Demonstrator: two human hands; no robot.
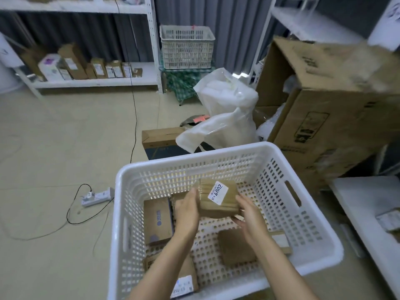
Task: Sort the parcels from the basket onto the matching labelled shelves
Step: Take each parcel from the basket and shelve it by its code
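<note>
**Parcel held between both hands, inside the basket**

Parcel (218, 200), brown, taped, with a white label (218, 192), is held up between both hands near the middle of the white basket (227, 148). The left hand (187, 210) is pressed flat against its 9 o'clock side, fingers pretty much straight. The right hand (249, 213) is cupped round the 4 o'clock corner, fingers tucked underneath. Other boxes are seen on the basket floor at 9 o'clock (159, 221), 5 o'clock (237, 246) and 7 o'clock (188, 276). A stocked shelf (93, 82) is visible at 11 o'clock.
</note>
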